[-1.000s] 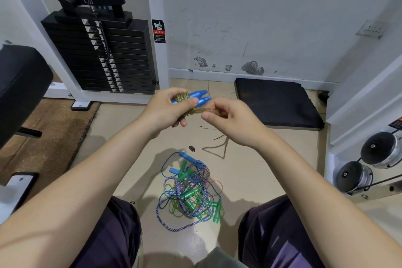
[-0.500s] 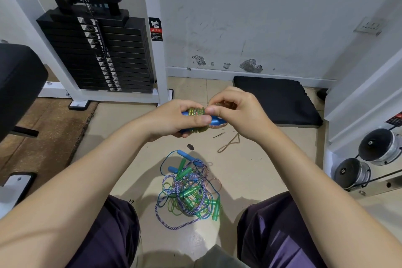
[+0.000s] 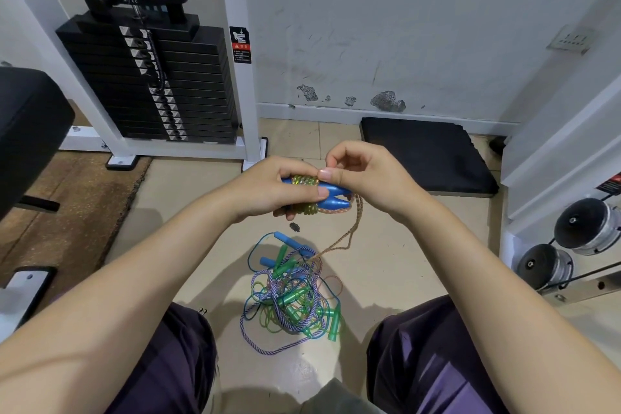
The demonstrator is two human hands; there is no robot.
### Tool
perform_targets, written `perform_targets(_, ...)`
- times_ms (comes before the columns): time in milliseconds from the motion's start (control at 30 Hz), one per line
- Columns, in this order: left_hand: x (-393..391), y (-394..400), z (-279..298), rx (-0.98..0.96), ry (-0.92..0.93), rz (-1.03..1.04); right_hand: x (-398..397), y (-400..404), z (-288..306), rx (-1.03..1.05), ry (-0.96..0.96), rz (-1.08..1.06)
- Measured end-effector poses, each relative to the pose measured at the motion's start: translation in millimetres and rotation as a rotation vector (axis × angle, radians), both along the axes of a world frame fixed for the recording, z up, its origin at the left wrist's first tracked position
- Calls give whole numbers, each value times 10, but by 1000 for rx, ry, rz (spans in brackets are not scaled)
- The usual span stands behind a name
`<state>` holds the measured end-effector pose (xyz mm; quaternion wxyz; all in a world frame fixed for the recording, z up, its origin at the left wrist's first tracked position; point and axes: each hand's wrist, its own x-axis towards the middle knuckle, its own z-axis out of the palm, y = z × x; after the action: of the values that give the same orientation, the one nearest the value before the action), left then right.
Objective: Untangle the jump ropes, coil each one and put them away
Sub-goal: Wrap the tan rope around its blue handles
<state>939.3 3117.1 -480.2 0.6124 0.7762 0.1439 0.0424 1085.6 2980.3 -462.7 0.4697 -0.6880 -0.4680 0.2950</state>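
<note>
— Gym floor (image 3: 386, 265) is filling the view: pale tile running under both hands, a white wall (image 3: 403, 27) standing beyond them, a black weight stack (image 3: 151, 87) rising far off to the left hand's side, a black mat (image 3: 426, 155) lying just past the right hand.

— How far along is the job looking?

— Early, I'd judge. The tangle of ropes (image 3: 292, 292) is lying on the floor below the hands, between the knees, green, blue and purple cords still knotted together. Only one jump rope (image 3: 349, 232) is being coiled.

— And the hands?

— The left hand (image 3: 268, 191) is curling round the pair of blue handles (image 3: 331, 195), with turns of cord already wrapped on them. The right hand (image 3: 366, 175) is pinching the cord at the handles' tip, fingers bent. A loose brown length is hanging down from there to the pile, so this coil is not finished.

— Room to move?

— Plenty of bare floor is lying ahead and to the left of the hands. To the right, a white machine frame (image 3: 557, 144) and steel weights (image 3: 584, 225) are crowding close; wide swings there risk snagging the cord.
</note>
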Motion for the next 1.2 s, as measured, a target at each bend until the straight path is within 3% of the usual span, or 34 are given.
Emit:
perform_targets(200,22,49,-15,-53,-155,131,-7,-8,15,34,252,-53)
perform_targets(333,28,48,11,-240,-261,208,-53,-1,11,61,468,32)
perform_targets(500,49,81,45,-430,-333,279,-94,51,-55,61,563,11)
perform_targets(800,17,262,61,-318,-371,520,-201,70,-77,-65,9,-42)
perform_targets(967,33,246,28,-211,-402,597,-271,154,-43,-71,-158,-64)
perform_targets(1200,61,232,-20,-9,-347,710,-307,154,-8,-75,-212,-71)
